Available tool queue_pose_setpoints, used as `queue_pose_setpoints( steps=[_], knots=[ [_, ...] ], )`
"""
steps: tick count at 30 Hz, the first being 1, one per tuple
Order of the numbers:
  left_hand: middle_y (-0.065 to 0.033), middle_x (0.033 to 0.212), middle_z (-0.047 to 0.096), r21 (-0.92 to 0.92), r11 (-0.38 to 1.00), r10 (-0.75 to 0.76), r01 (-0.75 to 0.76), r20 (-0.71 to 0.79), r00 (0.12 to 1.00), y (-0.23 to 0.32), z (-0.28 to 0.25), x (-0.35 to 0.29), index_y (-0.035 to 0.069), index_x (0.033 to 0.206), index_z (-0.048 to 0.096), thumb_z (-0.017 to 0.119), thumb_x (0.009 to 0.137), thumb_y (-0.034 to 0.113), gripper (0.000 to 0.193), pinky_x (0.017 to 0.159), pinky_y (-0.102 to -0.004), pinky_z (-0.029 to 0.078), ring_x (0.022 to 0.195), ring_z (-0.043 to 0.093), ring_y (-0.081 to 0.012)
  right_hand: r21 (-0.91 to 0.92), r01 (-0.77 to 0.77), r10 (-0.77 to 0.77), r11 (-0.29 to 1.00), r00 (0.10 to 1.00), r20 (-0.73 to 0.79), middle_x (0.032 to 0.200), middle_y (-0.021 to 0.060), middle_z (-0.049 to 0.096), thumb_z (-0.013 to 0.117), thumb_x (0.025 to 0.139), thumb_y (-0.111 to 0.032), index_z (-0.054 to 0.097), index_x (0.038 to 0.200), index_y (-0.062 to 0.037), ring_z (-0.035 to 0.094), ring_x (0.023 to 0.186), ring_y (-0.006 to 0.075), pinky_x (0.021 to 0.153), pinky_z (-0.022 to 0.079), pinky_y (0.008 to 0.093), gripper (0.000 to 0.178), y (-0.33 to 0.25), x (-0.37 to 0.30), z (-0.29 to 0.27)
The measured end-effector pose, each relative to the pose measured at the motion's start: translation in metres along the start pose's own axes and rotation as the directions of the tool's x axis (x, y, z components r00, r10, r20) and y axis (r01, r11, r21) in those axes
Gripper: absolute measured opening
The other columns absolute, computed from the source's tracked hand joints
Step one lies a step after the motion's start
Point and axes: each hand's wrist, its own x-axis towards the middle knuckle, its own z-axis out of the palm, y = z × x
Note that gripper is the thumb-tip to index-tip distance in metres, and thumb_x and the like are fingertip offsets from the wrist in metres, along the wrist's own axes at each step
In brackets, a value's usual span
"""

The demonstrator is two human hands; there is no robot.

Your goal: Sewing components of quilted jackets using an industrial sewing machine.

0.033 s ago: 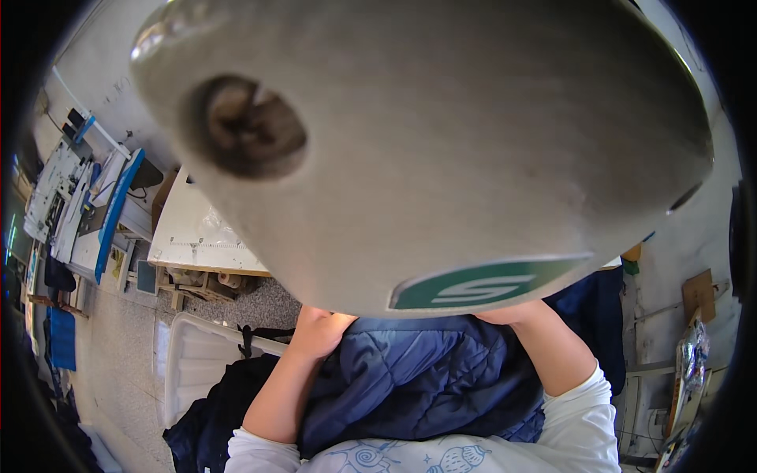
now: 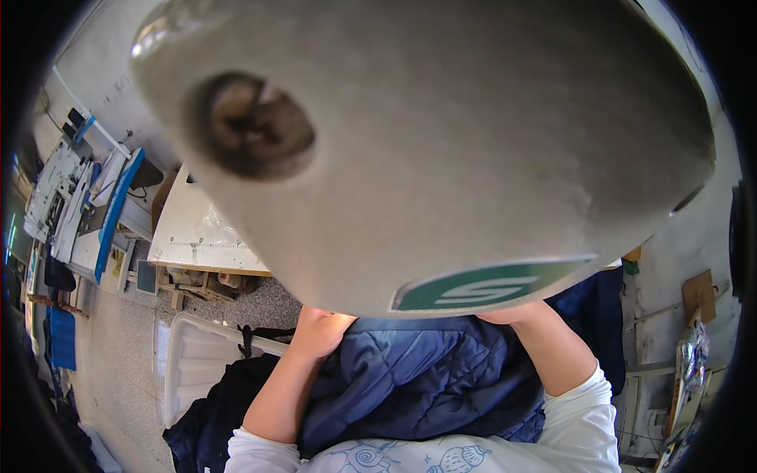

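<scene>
A large beige machine head (image 2: 441,189), which looks like a sewing machine's, fills the upper middle and hides what lies under it. It has a dark round recess at its left and a green label (image 2: 493,285) on its lower edge. Dark blue quilted fabric (image 2: 426,370) lies bunched between my forearms and runs up under the head. My left hand (image 2: 322,329) is at the fabric's left side, with its fingers out of sight. Only the wrist and edge of my right hand (image 2: 511,314) show at the right side. The machine head covers its fingers.
A white work table (image 2: 201,236) stands behind at left, with a wooden shelf below. Farther left is another machine table (image 2: 114,213) with a blue edge. A white plastic bin (image 2: 185,355) with dark cloth (image 2: 209,410) is by my left arm. Cardboard (image 2: 699,293) leans at far right.
The machine head appears shifted very slightly to the right in the picture. My hands and the fabric look the same.
</scene>
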Motion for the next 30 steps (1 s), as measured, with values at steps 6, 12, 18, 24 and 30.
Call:
queue_pose_setpoints(
  steps=[6,12,18,24,30],
  knots=[
    [-0.0083,0.107,0.06,0.098,0.995,-0.009,0.012,-0.035,0.999,-0.005,-0.007,-0.003,-0.002,0.108,0.057,0.062,0.078,0.004,0.03,0.087,-0.0334,0.043,0.1,0.056,-0.02,0.034,-0.042,0.04,0.999,0.999,0.034,0.099,0.0037,0.065,0.059,0.082,-0.007,0.062,0.103,0.0027,0.056,0.092,0.0087,0.085,0.044,0.0254,0.024,0.005,0.009,0.0],
    [-0.0122,0.112,0.059,0.172,0.976,0.143,-0.136,-0.03,0.989,-0.021,-0.011,0.0,-0.002,0.111,0.056,0.064,0.079,0.007,0.035,0.09,-0.036,0.043,0.103,0.056,-0.0255,-0.064,0.045,-0.043,0.997,0.999,0.031,0.106,0.0079,0.063,0.061,0.081,-0.011,0.057,0.11,0.0027,0.054,0.1,0.013,0.089,0.042,0.0285,0.032,0.019,0.01,-0.004],
    [-0.0119,0.113,0.059,0.107,0.985,0.138,-0.135,-0.015,0.99,-0.019,-0.008,0.002,-0.002,0.112,0.056,0.065,0.079,0.008,0.036,0.091,-0.0364,0.043,0.105,0.055,-0.0251,-0.094,0.089,-0.091,0.992,0.996,-0.011,0.114,0.0118,0.058,0.062,0.081,-0.013,0.051,0.118,0.0026,0.052,0.107,0.0186,0.093,0.04,0.0316,0.042,0.018,0.008,-0.005],
    [-0.0107,0.112,0.059,0.105,0.975,0.192,-0.194,0.027,0.981,-0.019,-0.01,0.001,-0.002,0.112,0.055,0.066,0.078,0.005,0.037,0.089,-0.0351,0.044,0.102,0.056,-0.0225,-0.151,0.146,-0.15,0.978,0.989,-0.015,0.116,0.015,0.058,0.061,0.081,-0.013,0.052,0.117,0.0029,0.052,0.109,0.0225,0.095,0.04,0.0336,0.04,0.023,0.012,-0.005],
    [-0.0096,0.112,0.059,0.029,0.983,0.182,-0.183,0.048,0.982,-0.012,-0.005,0.001,-0.003,0.113,0.055,0.065,0.078,0.003,0.036,0.09,-0.0342,0.043,0.102,0.055,-0.021,-0.237,0.143,-0.146,0.961,0.989,0.003,0.118,0.0158,0.057,0.061,0.082,-0.015,0.054,0.117,0.0024,0.052,0.11,0.0238,0.095,0.04,0.0338,0.039,0.027,0.012,-0.008]
  ],
)
